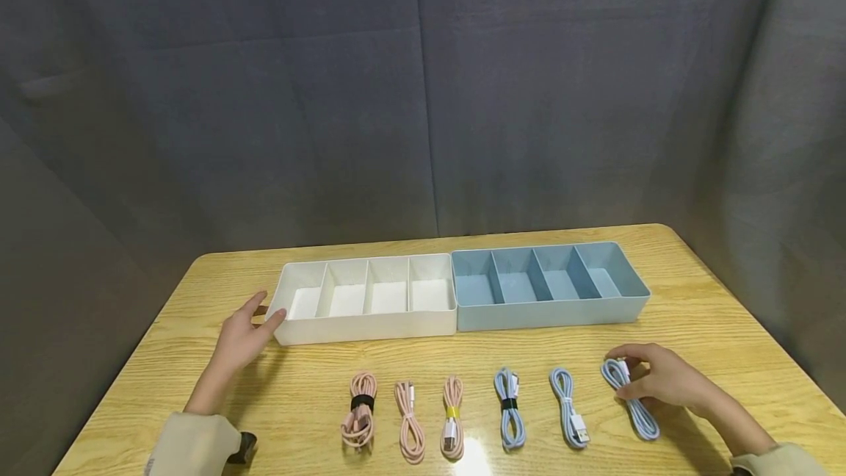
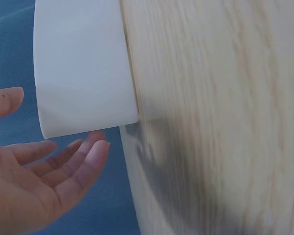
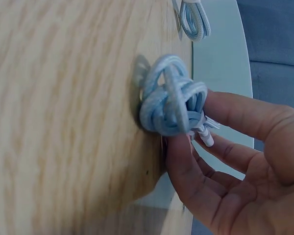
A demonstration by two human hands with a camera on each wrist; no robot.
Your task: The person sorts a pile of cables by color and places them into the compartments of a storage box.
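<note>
My left hand (image 1: 241, 340) is at the left end of a white divided tray (image 1: 370, 327), its thumb near the front corner. In the left wrist view its fingers (image 2: 83, 169) are spread and slightly bent beside the tray's end wall. With thumb and fingers, my right hand (image 1: 670, 379) pinches the rightmost coiled blue cable (image 1: 640, 417) near the table surface. The right wrist view shows this cable's looped end (image 3: 166, 105) and a white connector between the fingers. Left of it lie a blue cable with a white tie (image 1: 565, 395) and one with a black strap (image 1: 509, 424).
A blue divided tray (image 1: 555, 313) adjoins the white one, toward the back of the wooden table (image 1: 297, 402). Three coiled pink cables lie in front: black-strapped (image 1: 363, 386), white-tied (image 1: 411, 439) and yellow-banded (image 1: 453, 391). A dark grey curtain (image 1: 330, 131) hangs behind.
</note>
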